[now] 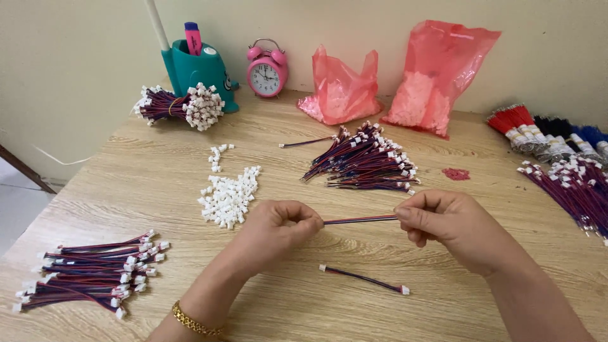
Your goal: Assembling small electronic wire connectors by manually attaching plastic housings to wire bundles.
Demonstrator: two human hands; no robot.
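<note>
Head view, left hand: the left hand (278,229), a gold bracelet (193,321) at its wrist, has its grip closed on the left end of a short red-and-blue wire lead (360,220).
Head view, right hand: the right hand (446,223) pinches the right end of the same lead, grip closed.
Wire lead: stretched level between both hands, just above the light wooden desk (152,183), near the middle.
Near the hands: a second short wire lead with white plugs (364,278) lies on the desk just in front; a heap of small white plastic connectors (229,196) sits to the left beyond the left hand.
Middle: a loose pile of finished leads (366,161) lies further back.
Near left: a stacked bundle of leads (95,269).
Far left: a tied bundle (180,106) beside a teal pen holder (197,71).
Far back: a pink alarm clock (267,69) and two pink plastic bags (342,88).
Right edge: more wire bundles (570,180).
</note>
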